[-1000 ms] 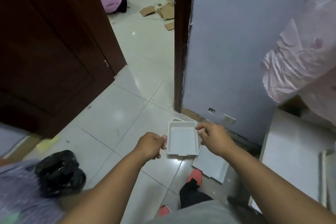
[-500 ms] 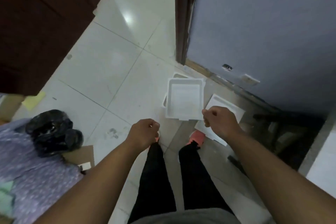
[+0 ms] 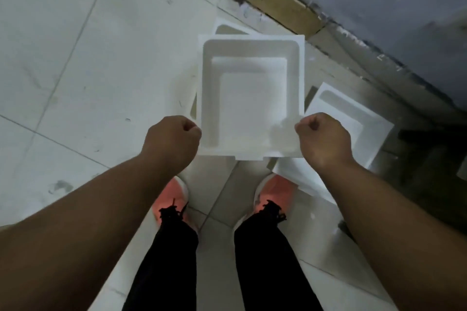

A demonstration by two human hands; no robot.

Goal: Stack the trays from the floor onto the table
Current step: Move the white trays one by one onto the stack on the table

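White, smooth and rectangular, the top tray [image 3: 249, 98] sat at frame centre over another tray [image 3: 228, 29] on the tiled floor [image 3: 75, 58]; left hand [image 3: 171, 141] and right hand [image 3: 322, 139] were clenched on its near corners.

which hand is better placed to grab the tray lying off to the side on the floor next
Right. The right hand sits directly beside the side tray, which lies just past its knuckles. The left hand is across the top tray, on the far side. Both hands look closed at that tray's edges.
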